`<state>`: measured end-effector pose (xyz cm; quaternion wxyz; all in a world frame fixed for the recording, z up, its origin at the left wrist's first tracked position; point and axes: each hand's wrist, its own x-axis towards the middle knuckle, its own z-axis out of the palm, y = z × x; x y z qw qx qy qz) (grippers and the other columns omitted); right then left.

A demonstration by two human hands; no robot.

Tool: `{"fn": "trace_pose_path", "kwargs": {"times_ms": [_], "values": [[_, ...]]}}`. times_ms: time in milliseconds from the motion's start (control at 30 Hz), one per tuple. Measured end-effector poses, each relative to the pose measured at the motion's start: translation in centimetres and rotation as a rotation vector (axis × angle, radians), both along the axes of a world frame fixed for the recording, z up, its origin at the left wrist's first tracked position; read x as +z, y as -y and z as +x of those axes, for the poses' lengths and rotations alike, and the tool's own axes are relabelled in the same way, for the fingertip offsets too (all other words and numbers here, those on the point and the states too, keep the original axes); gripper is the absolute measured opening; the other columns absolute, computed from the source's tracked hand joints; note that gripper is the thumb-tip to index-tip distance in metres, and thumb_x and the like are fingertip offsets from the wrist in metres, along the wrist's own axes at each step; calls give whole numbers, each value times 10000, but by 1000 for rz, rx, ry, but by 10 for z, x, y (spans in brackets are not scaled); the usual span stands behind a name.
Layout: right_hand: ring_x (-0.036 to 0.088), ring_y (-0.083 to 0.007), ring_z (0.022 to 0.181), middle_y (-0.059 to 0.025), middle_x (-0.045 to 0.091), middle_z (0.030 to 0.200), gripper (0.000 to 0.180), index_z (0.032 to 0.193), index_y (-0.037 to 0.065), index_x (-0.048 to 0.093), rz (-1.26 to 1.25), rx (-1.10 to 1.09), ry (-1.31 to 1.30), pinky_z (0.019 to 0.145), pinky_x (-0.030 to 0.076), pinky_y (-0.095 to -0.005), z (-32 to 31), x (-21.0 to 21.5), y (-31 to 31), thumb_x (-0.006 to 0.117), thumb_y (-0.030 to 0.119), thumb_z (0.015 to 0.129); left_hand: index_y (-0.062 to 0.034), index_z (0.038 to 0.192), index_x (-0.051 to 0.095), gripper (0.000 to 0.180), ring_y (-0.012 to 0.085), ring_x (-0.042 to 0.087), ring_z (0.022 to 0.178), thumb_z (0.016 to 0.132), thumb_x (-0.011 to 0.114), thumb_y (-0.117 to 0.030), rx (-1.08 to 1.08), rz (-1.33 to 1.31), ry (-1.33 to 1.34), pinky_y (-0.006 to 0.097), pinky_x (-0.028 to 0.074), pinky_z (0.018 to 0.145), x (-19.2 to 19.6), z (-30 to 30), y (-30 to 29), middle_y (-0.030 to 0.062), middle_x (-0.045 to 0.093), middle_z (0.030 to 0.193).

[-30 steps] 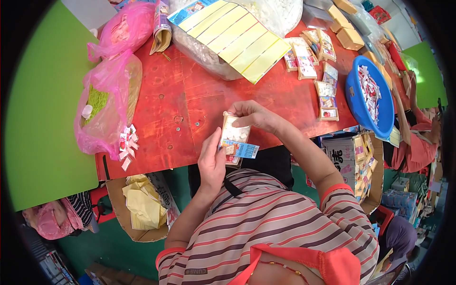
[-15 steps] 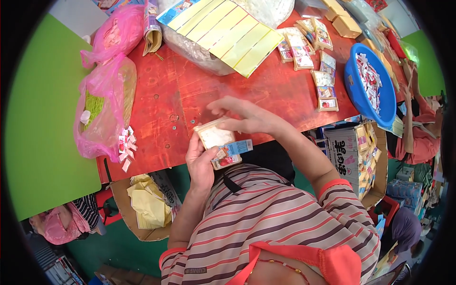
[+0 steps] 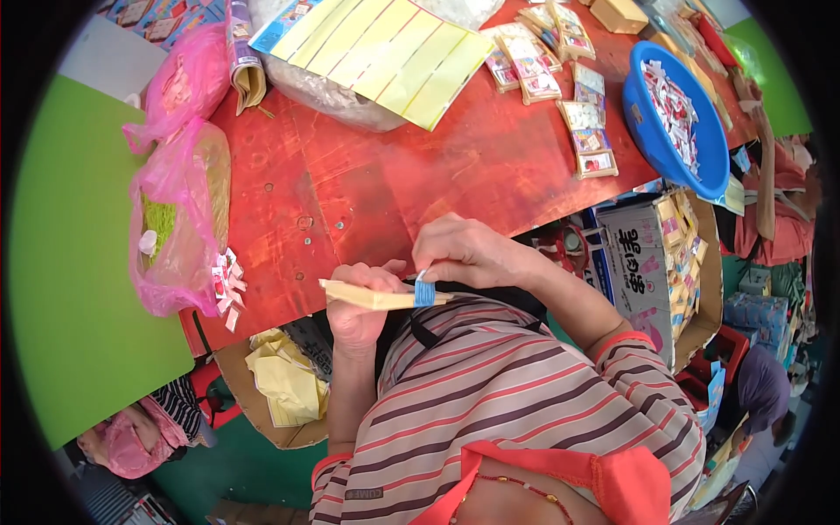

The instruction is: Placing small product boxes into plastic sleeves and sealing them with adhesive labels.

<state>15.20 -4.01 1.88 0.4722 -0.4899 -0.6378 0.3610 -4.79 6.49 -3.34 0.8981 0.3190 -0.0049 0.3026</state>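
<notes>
My left hand [image 3: 357, 321] is closed around a flat, pale wooden box [image 3: 372, 299], tipped so that its thin edge faces up. A blue paper strip [image 3: 424, 295] wraps around the box near its right end. Finger and thumb of my right hand [image 3: 471, 252] are pinched at the top of that strip, where a pale end stands up. The box is held over the front edge of the red table [image 3: 376, 192], close to my body. Its broad faces are mostly hidden from view.
Yellow label sheets [image 3: 385, 57] lie on a clear bag at the back. Pink plastic bags [image 3: 188, 83] and small folded packets [image 3: 229, 284] are at left. Stacked boxes [image 3: 529, 70] and a blue basin [image 3: 632, 114] stand right. Cartons [image 3: 643, 271] flank me; a co-worker's arm [image 3: 764, 166] shows far right.
The box has tilted from face-up to edge-up and come lower. My right hand has moved down from above it to the blue strip, which now wraps around the edge.
</notes>
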Motion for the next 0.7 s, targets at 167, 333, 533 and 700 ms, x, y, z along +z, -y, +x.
{"fn": "trace_pose_path", "kwargs": {"times_ms": [167, 333, 533, 700], "values": [[566, -237, 889, -44, 559, 881, 91, 801, 70, 593, 101, 62, 121, 825, 390, -388, -19, 19, 1, 678, 99, 786, -80, 873, 571, 259, 273, 599, 727, 966, 523, -316, -19, 38, 69, 466, 443, 850, 13, 1, 9, 104, 633, 779], [538, -244, 922, -53, 534, 971, 89, 834, 81, 614, 151, 47, 215, 850, 387, -396, -23, 28, 3, 683, 117, 792, -89, 857, 556, 206, 236, 539, 715, 945, 570, -275, -8, 190, 68, 343, 461, 697, 30, 2, 10, 95, 628, 771], [525, -231, 930, -51, 509, 993, 99, 815, 94, 618, 195, -42, 284, 851, 379, -400, -27, 32, 7, 694, 83, 753, -107, 822, 534, 178, 225, 520, 796, 922, 608, -235, 40, 231, 97, 333, 450, 744, 32, 11, 14, 76, 634, 785], [515, -234, 942, -60, 496, 1018, 119, 813, 99, 617, 175, -61, 369, 878, 367, -427, -32, 33, 12, 708, 91, 737, -124, 816, 524, 175, 224, 503, 824, 931, 594, -235, 27, 227, 129, 320, 439, 777, 18, 8, 15, 69, 633, 791]]}}
